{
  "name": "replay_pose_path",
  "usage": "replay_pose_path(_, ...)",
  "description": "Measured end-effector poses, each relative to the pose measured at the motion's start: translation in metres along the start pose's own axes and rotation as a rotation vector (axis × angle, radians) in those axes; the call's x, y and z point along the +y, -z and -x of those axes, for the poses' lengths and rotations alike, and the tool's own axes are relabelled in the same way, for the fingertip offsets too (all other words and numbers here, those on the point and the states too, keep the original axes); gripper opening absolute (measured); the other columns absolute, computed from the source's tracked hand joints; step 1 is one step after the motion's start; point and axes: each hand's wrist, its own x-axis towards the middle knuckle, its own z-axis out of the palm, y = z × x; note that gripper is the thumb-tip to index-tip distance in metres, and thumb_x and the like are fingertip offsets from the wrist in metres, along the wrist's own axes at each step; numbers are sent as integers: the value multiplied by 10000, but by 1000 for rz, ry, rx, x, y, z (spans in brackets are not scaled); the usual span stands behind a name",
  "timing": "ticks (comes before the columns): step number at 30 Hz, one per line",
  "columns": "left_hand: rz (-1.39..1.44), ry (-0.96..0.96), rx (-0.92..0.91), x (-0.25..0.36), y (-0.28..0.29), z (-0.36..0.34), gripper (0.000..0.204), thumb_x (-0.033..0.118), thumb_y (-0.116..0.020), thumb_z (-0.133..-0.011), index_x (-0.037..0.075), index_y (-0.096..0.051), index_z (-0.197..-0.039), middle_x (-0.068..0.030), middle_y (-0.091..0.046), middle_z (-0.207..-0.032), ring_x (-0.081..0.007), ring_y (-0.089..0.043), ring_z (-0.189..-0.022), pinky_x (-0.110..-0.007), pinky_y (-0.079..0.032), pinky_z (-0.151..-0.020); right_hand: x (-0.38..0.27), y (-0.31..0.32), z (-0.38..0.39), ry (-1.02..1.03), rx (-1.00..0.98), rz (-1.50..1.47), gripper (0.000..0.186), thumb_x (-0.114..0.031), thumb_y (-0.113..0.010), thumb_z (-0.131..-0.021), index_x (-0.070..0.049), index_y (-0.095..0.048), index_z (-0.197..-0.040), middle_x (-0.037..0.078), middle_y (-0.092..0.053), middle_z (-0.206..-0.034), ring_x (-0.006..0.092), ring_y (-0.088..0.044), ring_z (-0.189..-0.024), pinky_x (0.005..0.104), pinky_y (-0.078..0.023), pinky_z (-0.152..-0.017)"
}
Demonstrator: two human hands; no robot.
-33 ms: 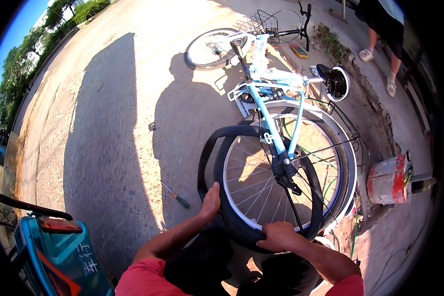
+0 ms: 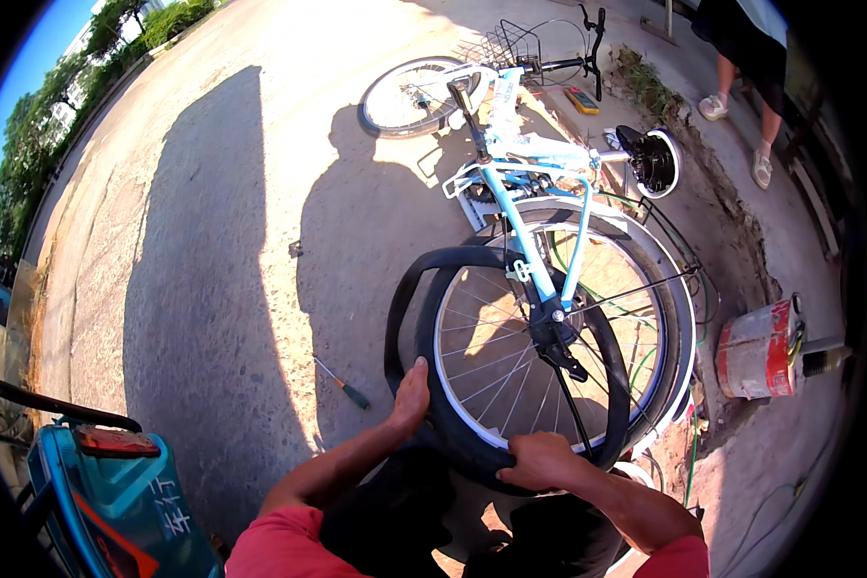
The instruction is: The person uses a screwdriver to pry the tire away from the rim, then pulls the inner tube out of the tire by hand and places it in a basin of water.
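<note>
A light-blue bicycle (image 2: 539, 265) lies on its side before me. Its near wheel has a white rim and black tyre (image 2: 435, 405); a loose black inner tube (image 2: 405, 299) loops over it. My left hand (image 2: 409, 397) is closed on the tyre's left side, thumb up. My right hand (image 2: 539, 462) grips the tyre at its lower edge, fingers partly hidden. A screwdriver (image 2: 354, 393) with a green handle lies on the ground left of the wheel.
A teal scooter (image 2: 96, 491) stands at lower left, a red-and-white bucket (image 2: 751, 356) at right. Beyond lie a front wheel (image 2: 405, 96), a wire basket (image 2: 501, 43), a yellow meter (image 2: 583, 100) and a black-hubbed part (image 2: 650, 159). A person (image 2: 742, 58) stands at upper right.
My right hand has shifted very slightly left along the tyre. The rest looks the same.
</note>
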Motion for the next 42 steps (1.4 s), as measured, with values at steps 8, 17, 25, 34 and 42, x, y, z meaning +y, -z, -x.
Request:
replay_pose_path(8,187,33,-79,10,-5,10,643,473,-365,-1120,-91,-623,-1291,-195,-677,-1232,-249,-614,-1134,-365,-429,-1052,-12,0,-38,-4,37,-185,528,-468,-736,-825,-11,-736,-1090,222,-739,-1079,403,-704,-1054,489,-549,-921)
replay_pose_path(17,223,162,-183,24,-11,31,666,510,-386,-1110,-77,-617,-1323,-173,-685,-1232,-228,-631,-1109,-351,-464,-1020,7,-27,-26,31,211,-92,456,-380,-731,-869,-3,-663,-1117,237,-733,-999,434,-710,-982,525,-553,-861)
replay_pose_path(25,258,205,-183,3,5,-19,730,591,-419,-1063,-22,-561,-1433,-199,-645,-1334,-302,-610,-1186,-417,-432,-1075,35,-30,18,15,87,73,374,-338,-700,-898,-18,-656,-1086,223,-740,-948,424,-724,-925,527,-554,-824)
replay_pose_path(34,227,91,-162,23,0,16,740,566,-377,-1092,-67,-553,-1431,-192,-643,-1347,-263,-609,-1205,-355,-421,-1092,21,-23,8,-9,5,66,485,-403,-716,-862,7,-664,-1117,242,-739,-1004,430,-715,-975,513,-546,-880)
replay_pose_path(42,292,72,-243,-13,4,-2,765,591,-376,-1087,-72,-525,-1437,-202,-605,-1410,-306,-600,-1243,-404,-421,-1132,-11,-9,-20,8,14,-40,499,-395,-705,-842,28,-688,-1105,247,-736,-1051,423,-709,-1021,502,-545,-913)
